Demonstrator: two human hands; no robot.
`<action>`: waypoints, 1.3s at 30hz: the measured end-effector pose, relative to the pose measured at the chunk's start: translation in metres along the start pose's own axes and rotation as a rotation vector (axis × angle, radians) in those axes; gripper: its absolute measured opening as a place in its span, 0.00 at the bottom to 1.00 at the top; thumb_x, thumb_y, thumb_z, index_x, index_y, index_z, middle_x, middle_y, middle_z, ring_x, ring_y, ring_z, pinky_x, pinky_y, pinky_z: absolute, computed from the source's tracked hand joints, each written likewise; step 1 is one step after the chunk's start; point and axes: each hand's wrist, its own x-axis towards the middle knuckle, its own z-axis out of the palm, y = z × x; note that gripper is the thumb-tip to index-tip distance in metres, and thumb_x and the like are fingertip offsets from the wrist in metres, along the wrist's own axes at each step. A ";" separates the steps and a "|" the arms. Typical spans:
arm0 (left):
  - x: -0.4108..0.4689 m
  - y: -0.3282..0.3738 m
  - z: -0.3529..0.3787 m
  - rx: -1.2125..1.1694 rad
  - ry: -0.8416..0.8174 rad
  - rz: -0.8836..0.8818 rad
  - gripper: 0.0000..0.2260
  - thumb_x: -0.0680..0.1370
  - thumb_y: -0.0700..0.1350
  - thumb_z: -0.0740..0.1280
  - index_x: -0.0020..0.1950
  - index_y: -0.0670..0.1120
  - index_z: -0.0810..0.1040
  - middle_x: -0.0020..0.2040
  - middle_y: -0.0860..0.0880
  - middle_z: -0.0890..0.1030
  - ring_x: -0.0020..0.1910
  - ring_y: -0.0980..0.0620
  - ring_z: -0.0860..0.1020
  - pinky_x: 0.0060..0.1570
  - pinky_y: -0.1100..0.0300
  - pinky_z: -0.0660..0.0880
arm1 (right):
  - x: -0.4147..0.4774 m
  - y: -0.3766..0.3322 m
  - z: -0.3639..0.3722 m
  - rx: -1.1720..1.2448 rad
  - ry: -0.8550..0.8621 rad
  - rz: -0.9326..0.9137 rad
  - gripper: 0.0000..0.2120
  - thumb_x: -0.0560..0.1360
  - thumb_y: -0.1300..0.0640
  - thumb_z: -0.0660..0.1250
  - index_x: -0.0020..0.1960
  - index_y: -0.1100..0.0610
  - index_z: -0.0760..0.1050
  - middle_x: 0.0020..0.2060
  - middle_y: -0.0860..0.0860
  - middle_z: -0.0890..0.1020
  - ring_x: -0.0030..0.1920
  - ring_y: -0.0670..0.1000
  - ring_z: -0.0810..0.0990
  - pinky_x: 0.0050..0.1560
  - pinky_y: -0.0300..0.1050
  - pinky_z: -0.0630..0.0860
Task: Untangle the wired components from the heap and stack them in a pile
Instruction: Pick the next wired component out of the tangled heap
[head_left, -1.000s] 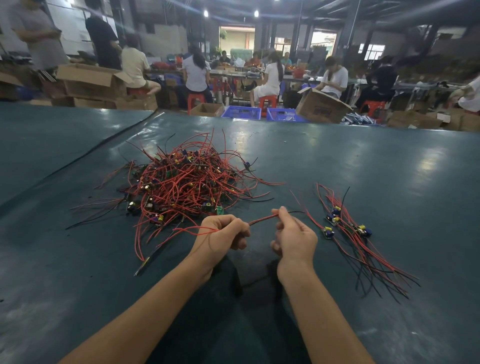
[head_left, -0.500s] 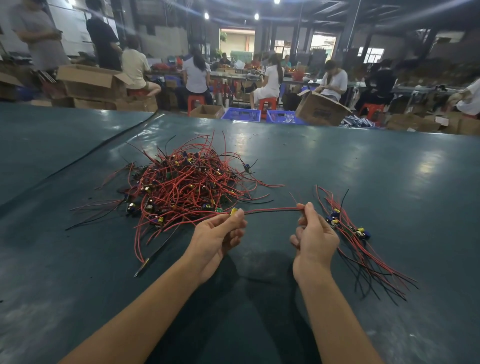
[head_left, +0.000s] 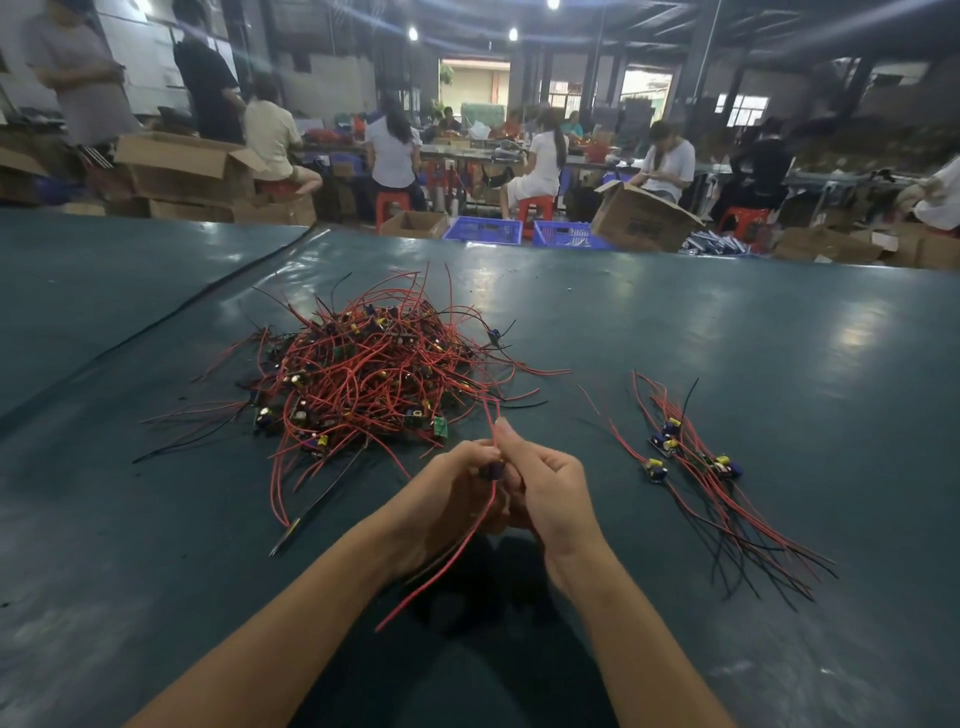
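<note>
A tangled heap (head_left: 363, 379) of red and black wires with small circuit boards lies on the dark green table, left of centre. To the right lies a small pile (head_left: 691, 462) of sorted wired components, their wires trailing toward me. My left hand (head_left: 447, 493) and my right hand (head_left: 545, 483) meet just in front of the heap. Both pinch one wired component (head_left: 491, 470). Its red wire (head_left: 441, 561) hangs down between my forearms, and another red end sticks up above my right fingertips.
A seam in the green table cover (head_left: 779, 364) runs diagonally at the far left. Beyond the far table edge stand cardboard boxes (head_left: 639, 218), blue crates (head_left: 485, 231) and red stools, with several seated people working at benches.
My hands were apart, stretching a red wire between them; they have come together at the centre, and the wire now hangs down from between them.
</note>
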 end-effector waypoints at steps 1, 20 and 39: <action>-0.001 0.001 0.000 0.008 -0.010 -0.023 0.12 0.63 0.50 0.70 0.43 0.47 0.81 0.35 0.48 0.79 0.33 0.52 0.76 0.38 0.58 0.72 | -0.001 -0.002 0.001 -0.003 -0.006 0.013 0.15 0.73 0.46 0.70 0.33 0.54 0.83 0.22 0.46 0.77 0.23 0.44 0.76 0.26 0.37 0.73; -0.004 -0.007 0.010 0.172 0.211 0.222 0.18 0.68 0.65 0.67 0.37 0.51 0.83 0.33 0.47 0.80 0.31 0.53 0.77 0.36 0.60 0.75 | -0.003 -0.004 0.010 0.088 0.231 -0.031 0.12 0.77 0.53 0.69 0.36 0.49 0.85 0.32 0.49 0.84 0.32 0.46 0.81 0.34 0.41 0.81; 0.002 -0.013 0.004 0.483 0.284 0.397 0.19 0.81 0.43 0.65 0.29 0.50 0.79 0.28 0.52 0.77 0.29 0.56 0.76 0.33 0.65 0.72 | 0.007 0.001 0.001 0.071 0.350 0.208 0.14 0.74 0.53 0.72 0.30 0.50 0.84 0.33 0.54 0.76 0.34 0.52 0.75 0.38 0.49 0.78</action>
